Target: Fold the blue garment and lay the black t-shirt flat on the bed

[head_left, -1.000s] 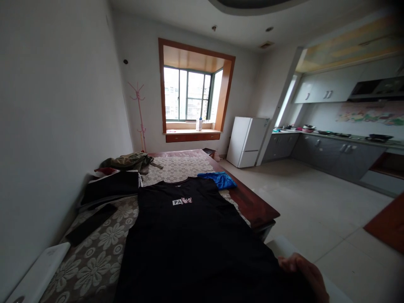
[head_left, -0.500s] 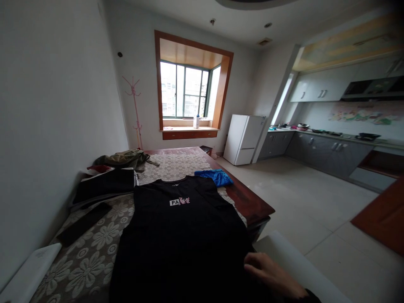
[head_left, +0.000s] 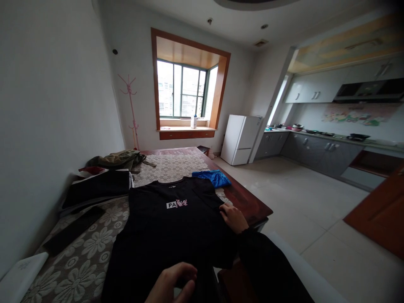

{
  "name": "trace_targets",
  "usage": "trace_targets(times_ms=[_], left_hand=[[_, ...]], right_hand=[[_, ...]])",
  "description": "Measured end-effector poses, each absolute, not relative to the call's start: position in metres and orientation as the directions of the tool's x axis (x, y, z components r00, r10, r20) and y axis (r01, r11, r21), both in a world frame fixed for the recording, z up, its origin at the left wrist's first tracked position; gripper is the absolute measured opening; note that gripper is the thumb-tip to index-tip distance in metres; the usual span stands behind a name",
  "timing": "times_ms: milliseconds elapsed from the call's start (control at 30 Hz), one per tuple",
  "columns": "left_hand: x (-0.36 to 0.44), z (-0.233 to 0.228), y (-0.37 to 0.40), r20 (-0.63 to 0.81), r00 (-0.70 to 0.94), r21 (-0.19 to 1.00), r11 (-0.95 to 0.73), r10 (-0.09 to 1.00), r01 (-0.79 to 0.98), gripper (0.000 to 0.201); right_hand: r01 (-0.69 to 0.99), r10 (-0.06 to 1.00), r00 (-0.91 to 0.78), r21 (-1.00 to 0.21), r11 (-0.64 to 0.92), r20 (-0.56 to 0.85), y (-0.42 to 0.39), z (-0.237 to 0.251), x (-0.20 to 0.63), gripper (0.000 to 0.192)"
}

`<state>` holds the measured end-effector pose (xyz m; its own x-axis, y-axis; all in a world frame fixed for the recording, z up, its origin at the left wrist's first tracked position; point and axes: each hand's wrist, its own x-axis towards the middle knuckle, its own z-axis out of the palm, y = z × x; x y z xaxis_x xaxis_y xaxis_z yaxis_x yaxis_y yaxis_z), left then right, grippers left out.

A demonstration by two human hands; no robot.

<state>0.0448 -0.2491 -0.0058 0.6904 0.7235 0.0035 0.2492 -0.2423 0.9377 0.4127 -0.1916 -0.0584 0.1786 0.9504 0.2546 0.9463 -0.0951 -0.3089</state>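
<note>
A black shirt (head_left: pixel 170 227) lies flat on the table (head_left: pixel 249 202), front side up, with a small white and pink print on the chest. It is spread wide, so its shape is easy to see.

The right hand (head_left: pixel 232 217) rests on the shirt's right edge, near the armhole. Its fingers lie flat and a little spread, pressing the cloth down so it stays smooth. The left hand (head_left: pixel 172 284) is low and close to the person, at the bottom edge of the shirt. Its fingers curl in, and it seems to pinch the hem, but the picture does not show this clearly.

Just past the right hand lies a blue cloth (head_left: pixel 212 178). Far off to the left of both hands sit folded dark clothes (head_left: pixel 97 189) and a green heap (head_left: pixel 115 159).

A flowered cover (head_left: pixel 82 256) lies under the shirt. The room has a big window (head_left: pixel 183 90), a white fridge (head_left: pixel 240 139), a pink coat stand (head_left: pixel 129 105) and grey kitchen cupboards (head_left: pixel 318 151).
</note>
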Motion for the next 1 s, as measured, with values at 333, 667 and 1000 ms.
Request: trace_targets(times_ms=[333,667,1000], left_hand=[[0.224,-0.013,-0.151,0.044,0.708,0.599,-0.586,0.705,0.546,0.029],[0.253,-0.043,-0.106,0.066,0.716,0.572,-0.614,0.695,0.543,0.022],[0.254,-0.052,-0.106,0.092,0.698,0.601,-0.599,0.71,0.53,0.018]], right_hand=[[0.989,0.949,0.019,-0.148,0.029,0.315,-0.173,-0.067,0.422,0.022],[0.881,0.892,0.182,-0.471,0.039,0.414,-0.173,-0.092,0.454,0.028],[0.945,0.909,0.208,-0.315,-0.091,0.361,-0.18,-0.09,0.47,0.014]])
